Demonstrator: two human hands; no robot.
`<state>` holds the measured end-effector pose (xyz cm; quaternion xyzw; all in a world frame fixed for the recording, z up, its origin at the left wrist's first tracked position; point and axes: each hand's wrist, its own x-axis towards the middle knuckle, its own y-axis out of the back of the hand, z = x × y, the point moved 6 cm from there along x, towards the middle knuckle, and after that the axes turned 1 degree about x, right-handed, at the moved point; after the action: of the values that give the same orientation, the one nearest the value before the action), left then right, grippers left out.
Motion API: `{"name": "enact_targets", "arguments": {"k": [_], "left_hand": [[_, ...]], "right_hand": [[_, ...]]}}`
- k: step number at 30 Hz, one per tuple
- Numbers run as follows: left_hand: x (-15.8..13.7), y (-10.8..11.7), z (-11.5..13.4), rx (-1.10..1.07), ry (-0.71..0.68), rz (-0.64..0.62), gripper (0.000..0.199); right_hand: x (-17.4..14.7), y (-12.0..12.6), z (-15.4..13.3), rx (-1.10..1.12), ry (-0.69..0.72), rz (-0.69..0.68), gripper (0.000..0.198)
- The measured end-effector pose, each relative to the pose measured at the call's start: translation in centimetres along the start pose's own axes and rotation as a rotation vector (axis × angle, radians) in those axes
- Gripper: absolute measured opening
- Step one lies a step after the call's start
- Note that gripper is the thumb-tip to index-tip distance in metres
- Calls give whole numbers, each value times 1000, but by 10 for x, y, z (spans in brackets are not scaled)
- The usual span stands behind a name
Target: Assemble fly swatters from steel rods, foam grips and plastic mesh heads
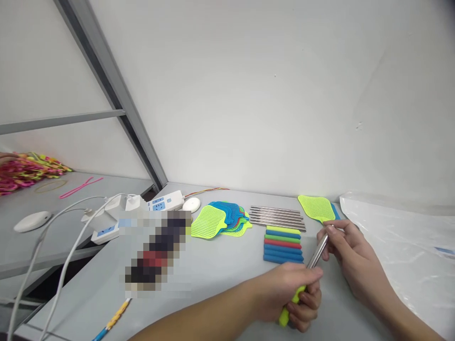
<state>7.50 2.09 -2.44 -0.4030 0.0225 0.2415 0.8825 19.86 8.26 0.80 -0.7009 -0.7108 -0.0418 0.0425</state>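
Note:
My left hand [296, 293] is wrapped round a yellow-green fly swatter handle [284, 316], with a metal rod [318, 253] slanting up and away from it. The rod's far end is pinched by my right hand [343, 244]. Just beyond those fingers is a yellow-green perforated swatter head [316, 208], partly over a blue one; whether it joins the rod is hidden. Left of my hands, several red, green, yellow and blue handles [283, 245] lie in a row. Behind them several metal rods [277, 218] lie side by side, and a pile of swatter heads [209, 222] is further left.
Clear plastic sheeting [401, 246] covers the table's right side. At left stand a white power strip [165, 202], plugs with cables [66, 270] and a round white disc [192, 204]. A pixelated object [156, 255] lies nearby. Colourful cords [31, 170] are heaped on the neighbouring table.

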Motion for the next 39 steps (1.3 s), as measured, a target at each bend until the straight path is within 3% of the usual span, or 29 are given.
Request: {"name": "enact_targets", "arguments": {"k": [4, 8, 13, 22, 28, 39], "left_hand": [[1, 4, 0, -101, 2, -23, 44], [3, 6, 2, -104, -36, -19, 65], [4, 8, 4, -143, -94, 43, 76], [-7, -1, 3, -194, -44, 65, 70], [-9, 3, 3, -159, -29, 143, 63], [-6, 2, -2, -177, -33, 244, 53]], "right_hand": [[5, -1, 4, 94, -108, -57, 24], [12, 6, 6, 181, -156, 15, 27], [18, 17, 6, 242, -121, 119, 27], [7, 5, -3, 271, -102, 24, 28], [7, -2, -3, 244, -111, -121, 28], [-5, -26, -1, 289, -146, -209, 27]]}}
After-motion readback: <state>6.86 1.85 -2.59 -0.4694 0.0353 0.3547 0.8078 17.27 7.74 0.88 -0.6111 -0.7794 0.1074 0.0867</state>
